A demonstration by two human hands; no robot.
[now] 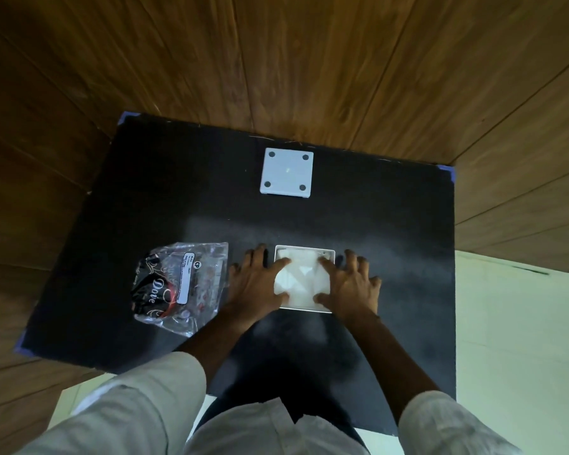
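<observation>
The white box [306, 247] sits on the near middle of the black table top [391, 224], open side up, with a pale folded sheet [302, 282] filling it. To its left, apart from it, lies a crumpled clear plastic bag [181, 287] with a dark printed label. The left hand [257, 284] comes next, spread flat, with its forefinger and thumb pressing on the left side of the sheet and its other fingers on the table just beside the box wall. Nothing is gripped. The right hand [349, 284] mirrors it on the right side, forefinger and thumb on the sheet and the remaining fingers splayed on the table. The two hands are apart, with the middle of the sheet bare between them. Far beyond the box, near the table's far edge, lies a white square lid [286, 172] with four dark dots at its corners.

The box looks light and thin-walled, stiff enough to keep its square shape but likely to skate on the smooth top if pushed from one side. The sheet is overexposed, so it may be paper or soft plastic wrap. Either way it reads as limp and springy, apt to lift once the pressure goes. The box is best held by two opposite walls, and the sheet by a folded edge or corner.
</observation>
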